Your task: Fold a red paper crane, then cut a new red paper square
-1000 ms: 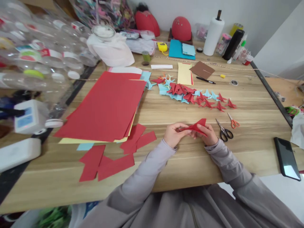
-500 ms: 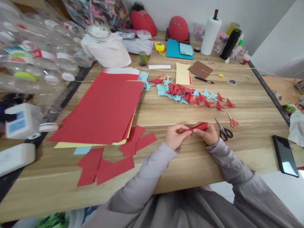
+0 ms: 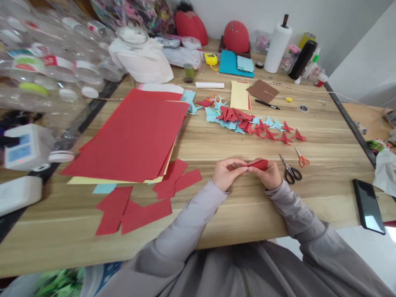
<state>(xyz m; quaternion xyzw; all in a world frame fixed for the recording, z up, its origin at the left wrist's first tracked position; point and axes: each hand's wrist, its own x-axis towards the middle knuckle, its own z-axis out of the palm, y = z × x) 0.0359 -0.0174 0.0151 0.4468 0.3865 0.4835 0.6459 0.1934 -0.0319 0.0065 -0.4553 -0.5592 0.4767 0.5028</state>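
Note:
A small folded piece of red paper (image 3: 259, 164) is held between my two hands above the table. My left hand (image 3: 227, 171) pinches its left end between thumb and fingers. Around the right part my right hand (image 3: 269, 173) is closed, thumb pressed on the near side. Just right of that hand lie black-handled scissors (image 3: 291, 172) and small orange-handled scissors (image 3: 302, 158). Beyond my hands spreads a cluster of folded red paper cranes (image 3: 238, 117), mixed with light blue ones (image 3: 274, 123). Cut red paper strips (image 3: 147, 214) lie to the left.
A stack of large red sheets (image 3: 133, 136) covers the table's left. Plastic bottles (image 3: 58, 74) crowd the left edge. Yellow paper (image 3: 239, 95), brown paper (image 3: 262, 90) and a black pen (image 3: 267, 104) lie farther back. A phone (image 3: 369, 206) rests at the right edge.
The left end of the red paper has been drawn in, and less of it shows by my left hand. My hands are slightly closer together. The whole view has shifted a little.

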